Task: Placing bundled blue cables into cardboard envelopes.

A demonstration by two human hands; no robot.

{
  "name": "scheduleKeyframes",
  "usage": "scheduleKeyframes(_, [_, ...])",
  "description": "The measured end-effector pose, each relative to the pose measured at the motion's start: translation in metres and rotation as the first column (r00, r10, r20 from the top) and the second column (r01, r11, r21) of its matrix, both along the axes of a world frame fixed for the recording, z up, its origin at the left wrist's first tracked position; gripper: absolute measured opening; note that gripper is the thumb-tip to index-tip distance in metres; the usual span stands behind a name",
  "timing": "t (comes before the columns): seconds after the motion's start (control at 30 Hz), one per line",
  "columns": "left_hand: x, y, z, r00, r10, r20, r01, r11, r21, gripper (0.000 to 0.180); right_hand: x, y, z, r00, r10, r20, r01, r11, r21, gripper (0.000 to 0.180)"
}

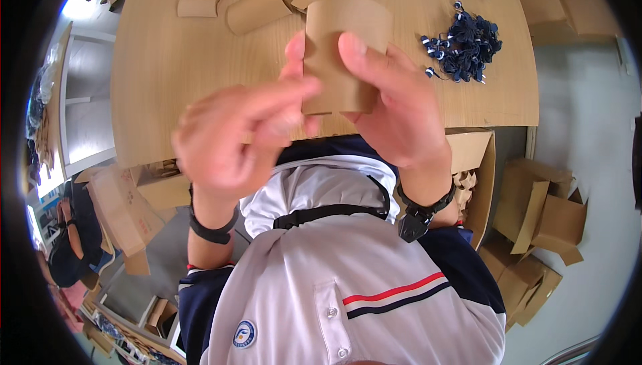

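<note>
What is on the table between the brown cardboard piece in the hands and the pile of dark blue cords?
Nothing: in the head view, bare wooden table separates the cardboard piece, held by both hands, from the pile of dark blue cords.

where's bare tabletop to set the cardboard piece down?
Widest bare patch: left half of the table, between the curled cardboard pieces along the far edge and the near edge. A smaller strip lies below the dark tag pile. The far edge is crowded. Both hands hold the cardboard sleeve.

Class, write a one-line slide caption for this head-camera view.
Both hands, left hand and right hand, hold a curved brown cardboard piece above a wooden table beside dark blue cords.
</note>
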State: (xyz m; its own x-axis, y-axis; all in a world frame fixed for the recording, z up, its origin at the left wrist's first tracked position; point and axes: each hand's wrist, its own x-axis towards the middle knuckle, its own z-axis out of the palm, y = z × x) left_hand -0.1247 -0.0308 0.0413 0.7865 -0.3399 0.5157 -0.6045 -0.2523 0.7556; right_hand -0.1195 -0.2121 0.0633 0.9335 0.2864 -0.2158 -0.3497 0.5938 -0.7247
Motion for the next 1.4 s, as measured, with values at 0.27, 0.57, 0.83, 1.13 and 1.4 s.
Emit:
scheduleKeyframes(0.27, [0.055,0.014,0.050,0.938,-0.328,-0.110,0.334,0.942,0.037,0.022,-0.008,-0.007,0.012,0.930,0.355,0.099,-0.334,0.926,-0.177,0.021])
scheduleKeyframes(0.57, [0.041,-0.010,0.039,0.927,-0.211,-0.311,0.180,0.976,-0.124,0.026,-0.006,0.005,-0.004,0.890,0.097,0.446,0.250,0.714,-0.654,0.021])
scheduleKeyframes(0.83, [0.033,-0.023,0.022,0.634,-0.371,-0.678,0.164,0.922,-0.352,0.055,-0.004,-0.014,-0.014,0.633,0.343,0.694,0.413,0.609,-0.677,0.031])
scheduleKeyframes(1.13, [0.041,-0.018,0.009,0.949,-0.188,0.253,0.191,0.982,0.012,0.074,-0.013,-0.010,-0.016,0.935,0.141,0.326,0.000,0.918,-0.397,0.032])
scheduleKeyframes(1.4, [0.026,-0.039,0.006,0.803,-0.034,0.595,-0.200,0.925,0.324,0.016,-0.026,0.003,-0.017,0.928,-0.185,0.322,0.282,0.916,-0.287,0.046])
